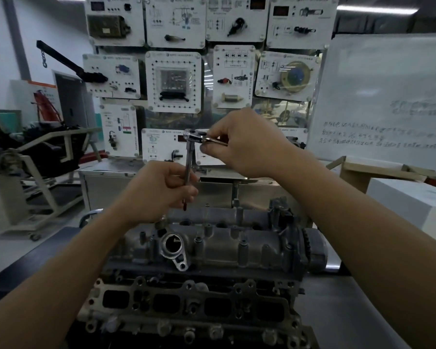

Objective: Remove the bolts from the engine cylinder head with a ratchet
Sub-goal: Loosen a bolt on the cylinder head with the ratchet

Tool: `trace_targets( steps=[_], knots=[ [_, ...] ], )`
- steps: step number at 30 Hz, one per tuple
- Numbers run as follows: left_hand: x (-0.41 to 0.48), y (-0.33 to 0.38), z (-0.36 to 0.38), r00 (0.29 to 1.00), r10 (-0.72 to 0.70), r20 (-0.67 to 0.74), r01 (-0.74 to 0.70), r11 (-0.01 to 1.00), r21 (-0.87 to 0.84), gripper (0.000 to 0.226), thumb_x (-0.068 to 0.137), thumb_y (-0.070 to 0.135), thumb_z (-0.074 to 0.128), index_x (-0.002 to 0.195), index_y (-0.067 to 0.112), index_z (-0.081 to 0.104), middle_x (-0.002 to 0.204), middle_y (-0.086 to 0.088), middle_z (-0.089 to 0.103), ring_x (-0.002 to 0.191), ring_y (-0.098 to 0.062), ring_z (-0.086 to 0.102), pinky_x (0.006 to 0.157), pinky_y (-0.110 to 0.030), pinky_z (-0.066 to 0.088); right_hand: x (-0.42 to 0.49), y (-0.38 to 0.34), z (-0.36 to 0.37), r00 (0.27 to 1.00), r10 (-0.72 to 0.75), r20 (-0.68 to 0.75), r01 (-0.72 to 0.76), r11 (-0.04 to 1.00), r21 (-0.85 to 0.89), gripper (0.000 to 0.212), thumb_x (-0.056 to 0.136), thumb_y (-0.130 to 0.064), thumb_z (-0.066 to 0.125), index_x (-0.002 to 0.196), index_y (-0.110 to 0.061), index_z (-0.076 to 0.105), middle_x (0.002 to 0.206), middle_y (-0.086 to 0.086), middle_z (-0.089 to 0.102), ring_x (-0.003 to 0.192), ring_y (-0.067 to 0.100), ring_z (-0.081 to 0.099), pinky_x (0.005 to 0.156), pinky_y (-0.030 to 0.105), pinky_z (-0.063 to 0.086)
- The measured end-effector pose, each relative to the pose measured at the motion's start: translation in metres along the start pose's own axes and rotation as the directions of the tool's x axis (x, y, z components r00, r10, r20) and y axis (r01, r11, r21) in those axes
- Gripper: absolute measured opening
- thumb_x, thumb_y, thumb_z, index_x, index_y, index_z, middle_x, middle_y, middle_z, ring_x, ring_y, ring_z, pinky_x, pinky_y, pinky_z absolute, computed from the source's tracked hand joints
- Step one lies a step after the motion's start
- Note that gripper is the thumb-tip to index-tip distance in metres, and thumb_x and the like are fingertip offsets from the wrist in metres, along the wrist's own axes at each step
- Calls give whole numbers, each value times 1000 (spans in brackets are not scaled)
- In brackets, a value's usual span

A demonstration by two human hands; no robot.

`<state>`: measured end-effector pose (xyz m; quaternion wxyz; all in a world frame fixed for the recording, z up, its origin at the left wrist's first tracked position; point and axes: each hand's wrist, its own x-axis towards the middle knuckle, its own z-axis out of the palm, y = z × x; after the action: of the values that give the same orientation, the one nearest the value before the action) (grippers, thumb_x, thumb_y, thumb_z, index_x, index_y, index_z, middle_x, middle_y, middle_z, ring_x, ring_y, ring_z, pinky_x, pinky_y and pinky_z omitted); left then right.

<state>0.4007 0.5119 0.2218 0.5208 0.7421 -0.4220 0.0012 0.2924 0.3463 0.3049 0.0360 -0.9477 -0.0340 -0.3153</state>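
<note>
A grey engine cylinder head (212,250) lies across the bench in front of me, with several bolts standing in its top. Above its far left part I hold a chrome ratchet (194,136) in the air. A long extension bar (188,162) hangs straight down from the ratchet's head. My right hand (247,142) grips the ratchet's handle beside the head. My left hand (159,190) is curled round the lower part of the bar. The bar's dark tip (184,205) shows just below my left fingers, above the cylinder head and apart from it.
A wall of white training panels (174,81) stands behind the bench. A whiteboard (388,96) and a white box (408,205) are at the right. An engine on a stand (35,157) sits at the left.
</note>
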Motion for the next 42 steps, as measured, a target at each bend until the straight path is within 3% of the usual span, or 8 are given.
trace_targets(
  steps=[5,14,23,26,31,37,40,42],
  knots=[
    [-13,-14,-28,985,-76,154,58,991,121,7,94,14,69,99,19,71,89,0,79,86,-19,76,82,-38,62,8,-12,21,994,-25,105,20,999,42,26,97,-41,64,71,-40,59,59,-13,52,53,4,47,52,25,31],
    [-20,-24,-38,996,-91,12,90,994,68,14,103,11,54,100,19,64,91,1,76,80,-23,75,66,-28,62,31,-27,34,996,-77,45,75,996,41,17,96,-42,63,95,-33,77,63,-17,55,56,3,50,54,25,33],
    [-35,-38,-42,986,-149,72,143,986,85,14,103,12,53,105,14,66,97,-5,75,82,-22,75,71,-30,63,33,-31,54,986,-45,158,28,993,112,21,95,-40,67,87,-25,79,69,-3,68,57,16,57,57,31,47],
    [-33,-41,-40,987,-152,58,146,984,103,14,103,13,53,104,16,67,95,-3,74,79,-18,76,64,-20,58,32,-31,57,987,-26,159,9,994,106,22,95,-41,67,86,-24,79,68,-3,68,57,16,57,59,34,52],
    [-34,-43,-41,986,-161,43,157,983,93,15,103,12,53,104,16,67,91,0,74,76,-18,76,62,-17,56,33,-35,57,985,4,173,-19,996,86,22,94,-40,66,88,-23,80,72,0,71,55,15,54,56,30,46],
    [-36,-41,-41,996,-93,17,85,961,264,15,102,17,55,108,16,69,93,2,75,77,-6,73,76,-30,61,36,-54,48,929,87,359,-71,996,-58,34,101,-34,56,93,-4,70,80,12,69,60,22,65,54,33,53],
    [-34,-35,-39,999,-41,36,24,925,378,14,101,19,57,104,18,71,84,6,74,74,1,68,73,-24,55,31,-67,45,842,143,520,-131,990,-59,33,105,-23,46,87,2,59,79,22,66,48,28,70,42,31,54],
    [-31,-31,-39,999,-26,36,8,894,448,14,99,19,60,90,21,70,76,9,71,69,3,66,63,-13,47,27,-76,45,822,127,555,-139,990,-21,34,104,-16,44,78,2,57,74,24,66,46,29,69,47,34,55]
  ],
)
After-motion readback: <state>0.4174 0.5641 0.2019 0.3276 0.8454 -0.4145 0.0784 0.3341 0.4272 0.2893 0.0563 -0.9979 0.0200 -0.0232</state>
